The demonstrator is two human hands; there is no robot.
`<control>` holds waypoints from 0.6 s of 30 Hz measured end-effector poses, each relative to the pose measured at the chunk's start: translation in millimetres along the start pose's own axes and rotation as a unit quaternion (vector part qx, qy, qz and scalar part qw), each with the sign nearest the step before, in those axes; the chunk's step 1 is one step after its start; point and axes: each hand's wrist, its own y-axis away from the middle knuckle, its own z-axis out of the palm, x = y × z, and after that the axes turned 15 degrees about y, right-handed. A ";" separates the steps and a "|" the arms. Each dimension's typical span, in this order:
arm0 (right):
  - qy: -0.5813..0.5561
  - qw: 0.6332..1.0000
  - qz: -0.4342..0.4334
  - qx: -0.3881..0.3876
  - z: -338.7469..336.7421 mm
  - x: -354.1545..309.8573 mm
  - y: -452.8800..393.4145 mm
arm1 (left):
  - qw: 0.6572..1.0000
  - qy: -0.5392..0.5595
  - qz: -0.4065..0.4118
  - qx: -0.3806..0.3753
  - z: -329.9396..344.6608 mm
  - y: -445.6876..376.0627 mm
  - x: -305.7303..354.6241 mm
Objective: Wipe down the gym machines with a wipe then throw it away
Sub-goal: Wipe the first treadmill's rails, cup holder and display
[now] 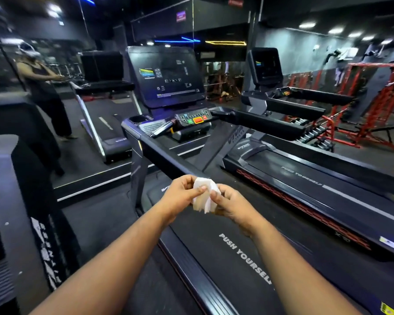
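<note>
Both forearms extend from the bottom edge of the view and meet above the treadmill belt (225, 223); the left hand (180, 196) and the right hand (232, 204) grasp one white wipe (205, 196) between them; the left thumb and curled fingers pinch its upper left part, and the right thumb and fingers pinch its right side; the wipe is crumpled and hangs in the air between the two hands, just in front of the near end of the left handrail (159, 153), without touching the machine; the belt beneath carries the white lettering "PUSH YOURSELF"; the handrail runs up and away to the console (166, 76), whose dark screen shows small coloured graphics; a control panel (195, 119) with a red-orange button and a green button sits below the screen; a round cup holder (137, 119) lies at the left of the console deck; a second treadmill (305, 178) stands parallel on the right, with its own smaller screen; red weight racks (373, 98) stand at the far right; a mirror (43, 87) on the left wall reflects a standing person in dark clothing with both hands raised in front.
</note>
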 end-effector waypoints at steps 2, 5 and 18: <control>0.028 0.999 -0.018 0.006 -0.7 1.6 -23.7 | 1.000 -0.008 0.008 0.007 -13.1 -25.4 -0.3; 0.065 0.994 -0.038 0.076 -0.5 1.6 -62.7 | 0.999 -0.025 0.021 -0.015 -28.5 -62.5 4.1; 0.234 0.917 0.034 0.320 -18.4 21.8 -222.7 | 0.876 -0.342 0.167 -0.296 -96.0 -249.2 -4.4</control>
